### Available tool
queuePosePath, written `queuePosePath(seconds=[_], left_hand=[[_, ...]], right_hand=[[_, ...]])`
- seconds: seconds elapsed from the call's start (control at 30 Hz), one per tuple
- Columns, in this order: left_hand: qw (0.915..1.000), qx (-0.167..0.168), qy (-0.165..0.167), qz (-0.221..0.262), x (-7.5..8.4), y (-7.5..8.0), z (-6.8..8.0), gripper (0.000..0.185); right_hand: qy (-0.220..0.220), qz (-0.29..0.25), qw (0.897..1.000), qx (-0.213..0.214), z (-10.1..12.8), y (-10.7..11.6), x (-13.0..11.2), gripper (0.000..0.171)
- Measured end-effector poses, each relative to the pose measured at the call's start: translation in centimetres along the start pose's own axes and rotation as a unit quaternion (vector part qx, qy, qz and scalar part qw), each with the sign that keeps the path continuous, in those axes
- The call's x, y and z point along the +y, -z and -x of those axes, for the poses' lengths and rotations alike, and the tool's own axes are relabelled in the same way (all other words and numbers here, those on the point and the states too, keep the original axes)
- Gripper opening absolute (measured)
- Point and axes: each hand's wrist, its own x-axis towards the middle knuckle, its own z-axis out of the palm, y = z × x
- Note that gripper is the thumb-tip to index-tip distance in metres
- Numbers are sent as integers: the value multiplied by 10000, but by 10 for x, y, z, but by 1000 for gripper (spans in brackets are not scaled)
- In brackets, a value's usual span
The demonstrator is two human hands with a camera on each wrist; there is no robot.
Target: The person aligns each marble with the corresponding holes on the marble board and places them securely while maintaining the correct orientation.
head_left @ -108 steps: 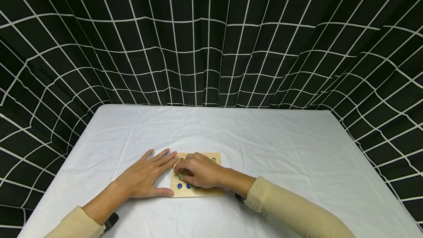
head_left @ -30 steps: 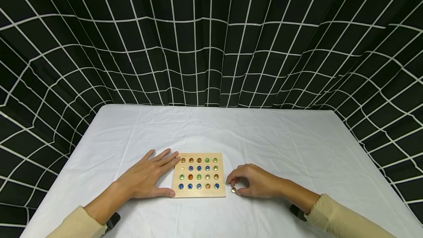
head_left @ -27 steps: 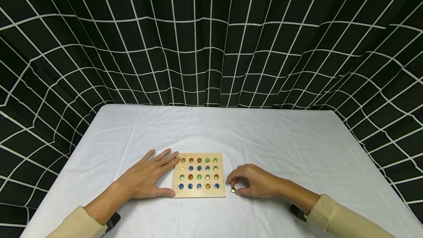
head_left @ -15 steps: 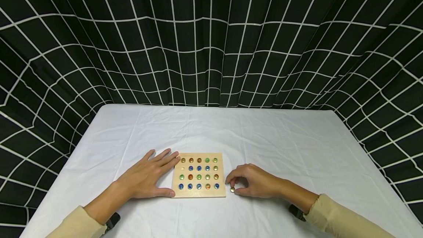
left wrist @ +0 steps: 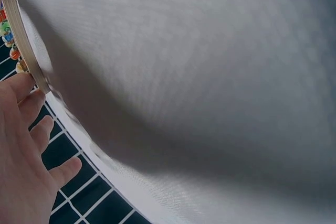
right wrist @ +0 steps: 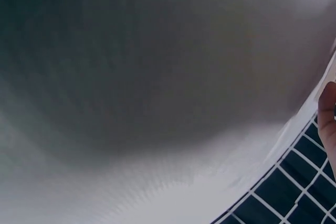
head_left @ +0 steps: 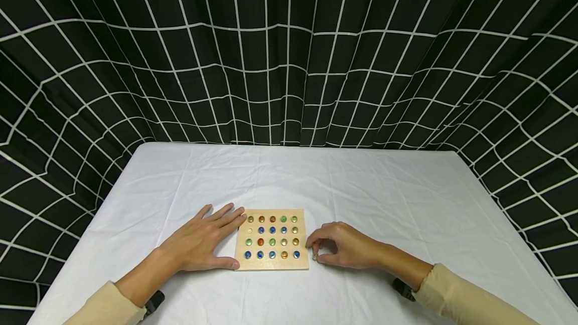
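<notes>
Wooden and square, the pale peg board (head_left: 272, 264) lies on the white-clothed surface (head_left: 361, 189), its grid of shallow holes filled with glass marbles (head_left: 272, 241) in blue, green and amber. The left hand (head_left: 198, 242) lies flat with straight fingers against the board's left edge. The right hand (head_left: 345, 251), just right of the board, pinches a small amber glass marble (head_left: 314, 255) at the cloth; it seems a pick-up, needing a clean lift.

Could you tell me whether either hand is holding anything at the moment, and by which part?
The right hand pinches a small marble by its sides between fingertips and thumb; the left hand holds nothing.
</notes>
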Motion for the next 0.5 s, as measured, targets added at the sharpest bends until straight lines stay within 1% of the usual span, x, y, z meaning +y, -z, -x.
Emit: queuePosePath(seconds=[0.3,0.5], left_hand=[[10000,-7,-3,-6,0,0,0,100],[9999,122,-32,29,0,-1,1,99]], right_hand=[[172,-71,9997,144,-8,3,-4,29],[326,16,9988,379,-16,2,-9,29]])
